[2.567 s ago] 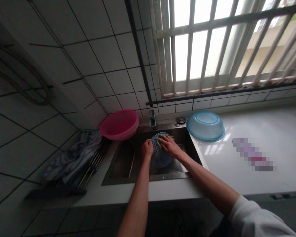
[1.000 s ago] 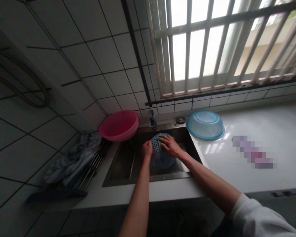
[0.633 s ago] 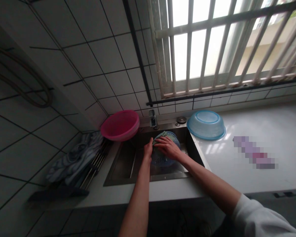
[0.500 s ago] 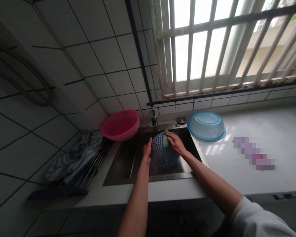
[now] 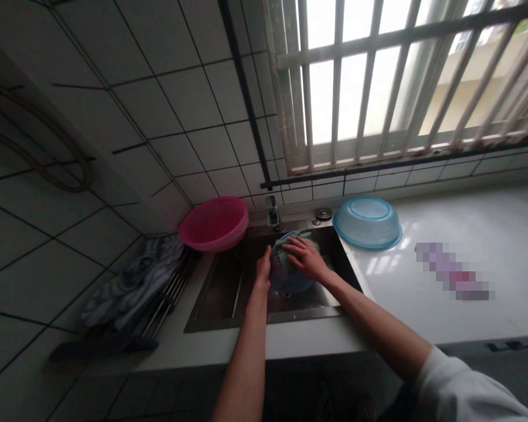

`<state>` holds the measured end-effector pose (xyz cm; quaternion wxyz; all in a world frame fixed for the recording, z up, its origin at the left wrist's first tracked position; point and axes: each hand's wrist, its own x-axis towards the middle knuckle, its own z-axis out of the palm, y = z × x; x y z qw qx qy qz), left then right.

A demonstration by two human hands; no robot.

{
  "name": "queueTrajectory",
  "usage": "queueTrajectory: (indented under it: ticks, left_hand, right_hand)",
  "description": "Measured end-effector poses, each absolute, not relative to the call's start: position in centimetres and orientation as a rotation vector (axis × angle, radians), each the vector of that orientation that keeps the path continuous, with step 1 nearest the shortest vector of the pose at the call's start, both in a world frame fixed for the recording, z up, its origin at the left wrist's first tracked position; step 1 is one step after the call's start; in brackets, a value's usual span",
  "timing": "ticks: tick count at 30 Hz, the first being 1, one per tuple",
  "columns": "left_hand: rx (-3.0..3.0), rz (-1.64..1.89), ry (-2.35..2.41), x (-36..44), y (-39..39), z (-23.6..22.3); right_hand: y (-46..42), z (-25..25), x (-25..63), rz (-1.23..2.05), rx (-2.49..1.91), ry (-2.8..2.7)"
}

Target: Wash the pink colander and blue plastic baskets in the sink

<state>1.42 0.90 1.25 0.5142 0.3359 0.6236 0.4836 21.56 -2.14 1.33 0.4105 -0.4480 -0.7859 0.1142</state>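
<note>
A light blue plastic colander (image 5: pixel 286 283) is held tilted over the sink, its perforated wall facing my left side. My left hand (image 5: pixel 264 268) grips its left rim, thumb up and the other fingers mostly hidden. A green cloth (image 5: pixel 283 253) lies bunched over the colander's upper part. With fingers partly spread, my right hand (image 5: pixel 305 258) holds the cloth against the colander; its palm hides part of both.
Around the colander is a steel sink (image 5: pixel 220 293) with a faucet (image 5: pixel 272 212) behind. A pink basin (image 5: pixel 215 223) stands left, an upturned blue basin (image 5: pixel 368 223) right. Striped cloth (image 5: pixel 136 281) lies by a rack at left. A pixelated item (image 5: pixel 453 272) rests on the counter (image 5: pixel 422 316).
My right hand has slid left and slightly down across the colander, taking the green cloth with it. The cloth is spread wider along the upper rim. My left hand keeps its grip.
</note>
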Motion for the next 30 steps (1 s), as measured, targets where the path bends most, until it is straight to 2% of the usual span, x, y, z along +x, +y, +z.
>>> queueTrajectory:
  ticks: [4, 7, 11, 13, 16, 19, 24, 27, 30]
  left_hand:
    - [0.833, 1.187, 1.498, 1.2, 0.8, 1.3]
    - [0.878, 1.212, 1.438, 1.3, 0.8, 1.4]
    - [0.999, 1.225, 1.354, 1.8, 0.7, 1.2]
    - [1.004, 1.191, 1.341, 1.9, 0.6, 1.0]
    - [0.944, 1.121, 1.354, 2.0, 0.6, 1.0]
    - [1.035, 1.113, 1.473, 1.9, 0.5, 1.3]
    - [1.535, 1.231, 1.964, 2.2, 0.2, 2.2]
    - [1.599, 1.065, 2.066, 2.0, 0.2, 2.5]
    - [1.385, 0.841, 2.027, 1.5, 0.7, 2.6]
  right_hand:
    - [-0.5, 0.3, 23.2, 0.457, -1.344, -1.673]
    - [-1.7, 0.9, 21.8, 0.314, -1.262, -1.883]
    - [-3.9, 2.2, 19.5, 0.163, -0.913, -2.3]
    - [-3.9, 2.2, 19.6, 0.167, -0.89, -2.307]
    - [-2.4, 1.2, 21.2, 0.231, -1.122, -2.027]
    - [-0.8, -0.2, 22.7, 0.332, -1.329, -1.757]
    - [-0.8, -0.9, 21.9, 0.356, -1.303, -1.884]
    - [-1.8, -0.2, 20.7, 0.318, -1.2, -2.055]
    - [-2.8, 0.6, 20.0, 0.279, -1.069, -2.228]
